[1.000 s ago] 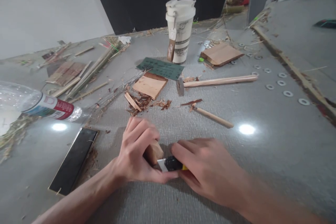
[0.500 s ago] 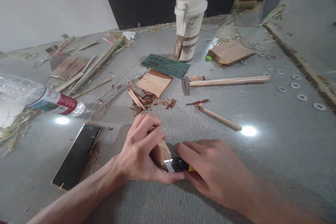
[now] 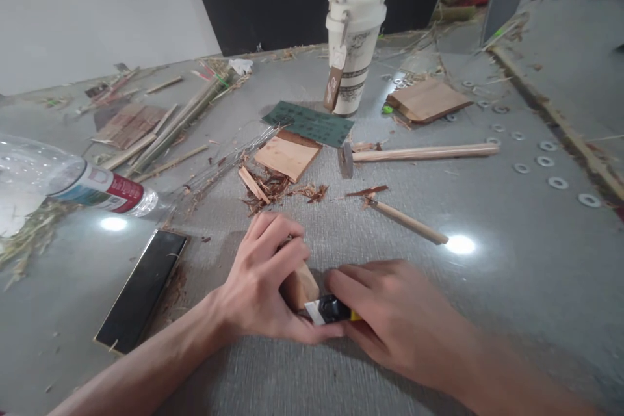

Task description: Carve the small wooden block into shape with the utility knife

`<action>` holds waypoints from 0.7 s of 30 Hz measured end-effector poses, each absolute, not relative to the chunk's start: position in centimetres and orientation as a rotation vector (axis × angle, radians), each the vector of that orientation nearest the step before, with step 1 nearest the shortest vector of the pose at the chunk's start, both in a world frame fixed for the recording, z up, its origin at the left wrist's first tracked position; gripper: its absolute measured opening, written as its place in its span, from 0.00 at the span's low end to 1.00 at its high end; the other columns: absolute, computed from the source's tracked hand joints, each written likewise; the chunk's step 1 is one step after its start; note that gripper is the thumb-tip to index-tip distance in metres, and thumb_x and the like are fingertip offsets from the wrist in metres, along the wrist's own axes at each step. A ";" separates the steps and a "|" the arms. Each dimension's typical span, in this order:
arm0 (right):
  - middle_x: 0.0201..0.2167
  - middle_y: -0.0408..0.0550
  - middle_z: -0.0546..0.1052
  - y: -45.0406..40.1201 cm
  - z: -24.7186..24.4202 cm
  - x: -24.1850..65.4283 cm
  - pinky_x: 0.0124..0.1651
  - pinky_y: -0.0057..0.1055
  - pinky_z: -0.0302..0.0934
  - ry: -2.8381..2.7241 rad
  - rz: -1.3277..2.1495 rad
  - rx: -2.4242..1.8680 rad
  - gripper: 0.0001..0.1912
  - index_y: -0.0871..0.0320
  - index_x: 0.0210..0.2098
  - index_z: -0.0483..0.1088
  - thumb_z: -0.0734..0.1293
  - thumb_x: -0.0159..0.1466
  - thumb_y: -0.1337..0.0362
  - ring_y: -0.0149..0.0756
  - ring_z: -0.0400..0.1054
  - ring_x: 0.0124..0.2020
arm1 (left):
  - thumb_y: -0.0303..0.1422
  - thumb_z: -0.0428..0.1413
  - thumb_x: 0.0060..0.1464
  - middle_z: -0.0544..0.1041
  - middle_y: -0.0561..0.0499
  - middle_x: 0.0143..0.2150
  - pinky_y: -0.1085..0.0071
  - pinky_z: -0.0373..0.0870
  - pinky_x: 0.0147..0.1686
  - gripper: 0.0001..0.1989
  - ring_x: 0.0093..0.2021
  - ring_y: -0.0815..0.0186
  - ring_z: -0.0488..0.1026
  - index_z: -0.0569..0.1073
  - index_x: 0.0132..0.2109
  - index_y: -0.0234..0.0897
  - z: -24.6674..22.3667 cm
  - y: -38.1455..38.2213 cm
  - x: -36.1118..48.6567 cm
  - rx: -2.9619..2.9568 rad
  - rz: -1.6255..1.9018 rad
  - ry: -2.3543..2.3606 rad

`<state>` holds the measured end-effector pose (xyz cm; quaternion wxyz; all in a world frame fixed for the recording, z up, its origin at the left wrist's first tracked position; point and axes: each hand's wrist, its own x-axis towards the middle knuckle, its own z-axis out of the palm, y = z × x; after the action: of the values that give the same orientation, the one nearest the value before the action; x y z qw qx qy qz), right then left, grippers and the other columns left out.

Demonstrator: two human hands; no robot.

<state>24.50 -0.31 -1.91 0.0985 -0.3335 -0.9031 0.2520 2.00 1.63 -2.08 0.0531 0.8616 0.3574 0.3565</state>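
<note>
My left hand (image 3: 268,279) is closed around a small wooden block (image 3: 299,287), its fingers over the top and its thumb stretched along the bottom toward the right. In my right hand (image 3: 385,305) is a utility knife (image 3: 336,309) with a black and yellow body. The knife's bare blade lies against the lower right end of the block, close to my left thumb. Most of the knife's handle is hidden by my right fingers. Beyond my hands lie wood shavings (image 3: 273,187) and a flat piece of wood (image 3: 287,156).
A hammer (image 3: 419,153) and a thin wooden stick (image 3: 409,221) lie ahead. Behind them are green sandpaper (image 3: 309,123), a lidded cup (image 3: 353,52) and another board (image 3: 429,101). Metal washers (image 3: 557,182) are at right; a phone (image 3: 143,289) and plastic bottle (image 3: 97,185) at left.
Very little differs. Both hands keep their grips, and the blade stays at the block's end with its face catching the light slightly differently. The view has shifted a touch.
</note>
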 end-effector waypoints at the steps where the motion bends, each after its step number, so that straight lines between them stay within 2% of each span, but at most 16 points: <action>1: 0.31 0.39 0.75 -0.3 -1.9 24.5 0.29 0.35 0.43 -2.674 0.754 -0.985 0.07 0.53 0.38 0.61 0.65 0.66 0.68 0.35 0.66 0.26 | 0.59 0.61 0.50 0.71 0.47 0.37 0.57 0.68 0.38 0.28 0.37 0.59 0.68 0.66 0.36 0.39 -2.1 1.6 2.0 2.620 1.079 1.084; 11: 0.30 0.38 0.74 -0.2 -1.7 24.5 0.28 0.36 0.42 -2.669 0.727 -0.992 0.09 0.52 0.38 0.59 0.66 0.68 0.66 0.37 0.67 0.26 | 0.61 0.57 0.56 0.70 0.47 0.33 0.57 0.69 0.36 0.28 0.35 0.58 0.67 0.67 0.35 0.39 -1.8 1.6 2.2 2.633 1.085 1.085; 21: 0.31 0.39 0.73 -0.7 -1.6 24.4 0.29 0.37 0.42 -2.703 0.462 -1.056 0.14 0.51 0.39 0.57 0.68 0.64 0.68 0.39 0.68 0.27 | 0.60 0.57 0.58 0.72 0.46 0.31 0.57 0.68 0.35 0.27 0.35 0.57 0.68 0.67 0.35 0.39 -1.7 1.5 2.0 2.624 1.036 1.106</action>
<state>24.36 -0.66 -1.59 0.1015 -0.3576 -0.9151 0.1563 1.96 1.50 -1.65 0.0557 0.8647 0.3644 0.3412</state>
